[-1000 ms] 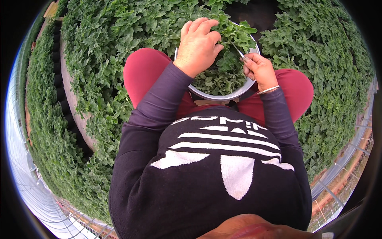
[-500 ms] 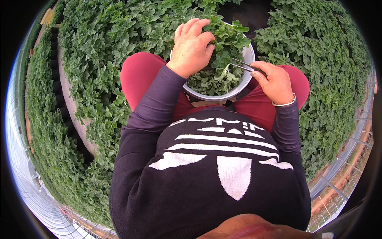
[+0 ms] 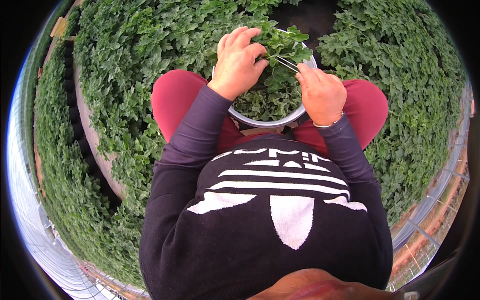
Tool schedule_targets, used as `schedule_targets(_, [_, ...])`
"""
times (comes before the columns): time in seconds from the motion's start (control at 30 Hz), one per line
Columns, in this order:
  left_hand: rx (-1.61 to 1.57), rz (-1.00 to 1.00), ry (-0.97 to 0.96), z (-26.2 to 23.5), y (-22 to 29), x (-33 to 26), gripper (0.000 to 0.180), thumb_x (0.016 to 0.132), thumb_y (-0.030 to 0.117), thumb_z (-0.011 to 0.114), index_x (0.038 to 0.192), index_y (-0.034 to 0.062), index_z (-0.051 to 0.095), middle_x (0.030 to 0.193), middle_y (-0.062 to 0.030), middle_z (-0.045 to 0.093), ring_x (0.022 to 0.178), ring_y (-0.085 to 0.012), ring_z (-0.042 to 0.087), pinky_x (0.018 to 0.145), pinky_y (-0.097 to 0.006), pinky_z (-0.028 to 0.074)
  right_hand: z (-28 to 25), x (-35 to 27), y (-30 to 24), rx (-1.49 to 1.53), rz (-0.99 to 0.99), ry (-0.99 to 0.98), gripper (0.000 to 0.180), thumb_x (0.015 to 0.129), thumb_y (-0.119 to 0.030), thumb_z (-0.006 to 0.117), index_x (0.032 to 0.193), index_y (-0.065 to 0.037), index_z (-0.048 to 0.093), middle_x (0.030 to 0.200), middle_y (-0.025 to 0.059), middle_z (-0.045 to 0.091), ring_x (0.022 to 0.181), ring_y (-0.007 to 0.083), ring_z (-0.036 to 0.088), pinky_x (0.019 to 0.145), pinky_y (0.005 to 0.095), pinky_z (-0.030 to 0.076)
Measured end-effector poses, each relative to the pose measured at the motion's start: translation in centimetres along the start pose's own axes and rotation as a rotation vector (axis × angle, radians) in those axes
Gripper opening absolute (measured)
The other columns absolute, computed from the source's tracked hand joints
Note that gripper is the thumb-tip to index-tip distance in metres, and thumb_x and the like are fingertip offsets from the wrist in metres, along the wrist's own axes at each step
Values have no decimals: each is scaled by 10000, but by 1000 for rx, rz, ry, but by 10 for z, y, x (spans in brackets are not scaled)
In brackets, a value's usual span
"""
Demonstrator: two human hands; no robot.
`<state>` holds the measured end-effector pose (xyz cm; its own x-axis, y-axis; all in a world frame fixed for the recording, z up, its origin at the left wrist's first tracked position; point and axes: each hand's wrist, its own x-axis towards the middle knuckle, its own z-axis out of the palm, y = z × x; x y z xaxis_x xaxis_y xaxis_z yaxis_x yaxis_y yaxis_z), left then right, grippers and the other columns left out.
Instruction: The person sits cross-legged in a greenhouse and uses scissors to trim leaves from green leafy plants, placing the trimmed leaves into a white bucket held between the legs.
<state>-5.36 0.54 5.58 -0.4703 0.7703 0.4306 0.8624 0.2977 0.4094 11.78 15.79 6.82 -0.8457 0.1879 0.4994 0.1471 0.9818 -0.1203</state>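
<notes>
My left hand (image 3: 236,66) is closed on a leafy green sprig (image 3: 289,44) above the far part of a pale round bucket; its thumb and forefinger pinch near the stem. My right hand (image 3: 322,96) grips thin metal tweezers (image 3: 288,64), whose two prongs point left. Their tips are in among the sprig's leaves, just beside my left fingertips; exactly what they touch is hidden. The bucket (image 3: 267,123) stands between my bent knees. Loose green leaves (image 3: 265,104), some paler and limp, lie inside it.
Dense leafy plants (image 3: 135,50) grow on the left and more plants (image 3: 410,100) on the right. Dark ground (image 3: 307,22) shows beyond the bucket. A grey strip (image 3: 90,115) and a row of black containers (image 3: 75,120) run along the left.
My right hand has moved left and slightly up, bringing the tweezers from the bucket's right side into the sprig beside my left fingers. My left hand keeps its hold, nearly still.
</notes>
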Motion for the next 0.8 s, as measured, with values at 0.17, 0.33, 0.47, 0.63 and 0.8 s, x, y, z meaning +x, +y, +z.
schedule_targets(0.17, [-18,5,3,0,1,1,168,763,162,792,905,119,714,1353,-69,584,1352,-337,454,1109,-502,337,-1,2,-2,-51,-29,-9,213,847,-207,718,1047,-139,693,722,-6,571,672,187,625,647,339,477])
schedule_targets(0.33, [-40,-7,36,2,-2,0,149,756,174,796,878,119,729,1314,-64,599,1337,-325,463,1117,-519,318,-2,1,-2,-58,-39,8,205,849,-205,714,1042,-141,692,724,-8,567,670,181,621,652,335,472])
schedule_targets(0.47, [-53,4,39,4,-2,0,142,757,177,797,869,123,729,1308,-60,603,1333,-324,467,1115,-515,320,4,0,-2,-59,-37,16,203,850,-201,712,1043,-140,694,719,-9,559,664,180,616,651,333,468])
schedule_targets(0.63, [-68,17,23,4,-2,0,163,748,185,807,879,127,729,1312,-56,599,1333,-328,464,1113,-523,317,9,-2,-1,-58,-35,19,190,855,-195,708,1036,-139,701,716,-8,564,652,181,614,645,333,466])
schedule_targets(0.8, [14,-14,23,5,1,-2,216,739,175,816,922,112,719,1377,-65,569,1364,-341,433,1110,-511,326,12,-3,2,31,24,15,171,862,-195,705,1021,-133,706,747,10,633,635,217,620,623,345,468])
